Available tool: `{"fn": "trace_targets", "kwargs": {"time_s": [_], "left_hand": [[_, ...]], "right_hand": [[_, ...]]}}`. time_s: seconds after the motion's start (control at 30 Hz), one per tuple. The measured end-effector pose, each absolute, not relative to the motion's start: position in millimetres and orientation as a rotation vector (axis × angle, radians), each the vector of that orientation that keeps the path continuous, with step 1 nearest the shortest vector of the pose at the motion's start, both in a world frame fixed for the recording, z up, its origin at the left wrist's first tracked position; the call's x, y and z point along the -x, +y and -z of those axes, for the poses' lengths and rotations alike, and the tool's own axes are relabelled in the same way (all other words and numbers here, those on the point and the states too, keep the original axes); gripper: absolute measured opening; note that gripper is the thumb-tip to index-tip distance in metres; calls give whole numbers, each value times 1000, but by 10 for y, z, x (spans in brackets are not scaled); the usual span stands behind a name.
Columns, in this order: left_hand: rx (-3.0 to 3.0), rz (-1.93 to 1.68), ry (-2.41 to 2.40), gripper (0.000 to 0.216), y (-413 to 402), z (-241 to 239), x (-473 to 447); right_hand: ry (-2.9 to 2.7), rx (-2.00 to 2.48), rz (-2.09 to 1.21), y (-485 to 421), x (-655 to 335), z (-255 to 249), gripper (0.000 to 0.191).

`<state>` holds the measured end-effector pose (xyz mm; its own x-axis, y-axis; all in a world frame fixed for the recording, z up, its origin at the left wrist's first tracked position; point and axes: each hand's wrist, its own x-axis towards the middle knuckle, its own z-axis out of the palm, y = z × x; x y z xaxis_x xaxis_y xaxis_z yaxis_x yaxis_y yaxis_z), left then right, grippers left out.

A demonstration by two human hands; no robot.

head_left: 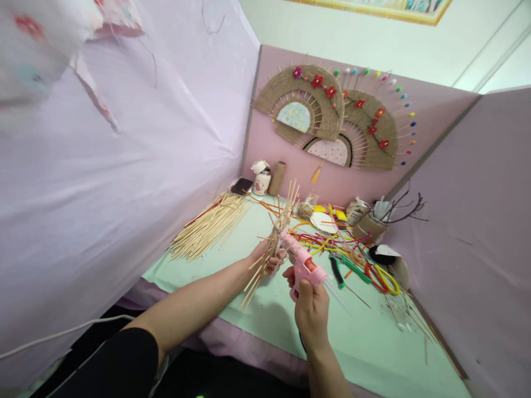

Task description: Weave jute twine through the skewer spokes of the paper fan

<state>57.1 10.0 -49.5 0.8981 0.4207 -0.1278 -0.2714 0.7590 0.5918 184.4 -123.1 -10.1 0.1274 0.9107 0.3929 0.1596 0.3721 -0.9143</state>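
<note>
My right hand (312, 309) is closed round the handle of a pink hot glue gun (305, 258), with a clear glue stick (337, 294) poking out of its back end. The nozzle points up and left, at a stick frame (279, 232) made of thin bamboo sticks. My left hand (271, 258) grips this frame from behind, its fingers partly hidden by the sticks. Whether the nozzle touches the sticks I cannot tell. The frame is held upright and tilted, above the table.
Loose bamboo sticks (211, 225) lie in a pile at the left. Green-handled pliers (337, 271), yellow-and-red scissors (384, 279) and coloured pipe cleaners (319, 239) lie at the right. A jar (261, 181), a cardboard tube (277, 178) and a phone (242, 186) are at the back. Twine fans (302, 102) hang behind.
</note>
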Motion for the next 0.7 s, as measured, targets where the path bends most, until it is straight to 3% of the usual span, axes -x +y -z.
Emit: {"fn": "trace_targets", "kwargs": {"time_s": [0.17, 0.43, 0.7], "left_hand": [[-477, -542, 272, 66, 79, 480, -611], [-572, -411, 371, 79, 62, 423, -581], [-465, -540, 294, 68, 80, 480, -618]], "right_hand": [[-1353, 1071, -756, -1233, -1845, 101, 45], [-1339, 1089, -748, -1231, -1855, 118, 45], [-1359, 1090, -737, -1234, -1857, 118, 45]]}}
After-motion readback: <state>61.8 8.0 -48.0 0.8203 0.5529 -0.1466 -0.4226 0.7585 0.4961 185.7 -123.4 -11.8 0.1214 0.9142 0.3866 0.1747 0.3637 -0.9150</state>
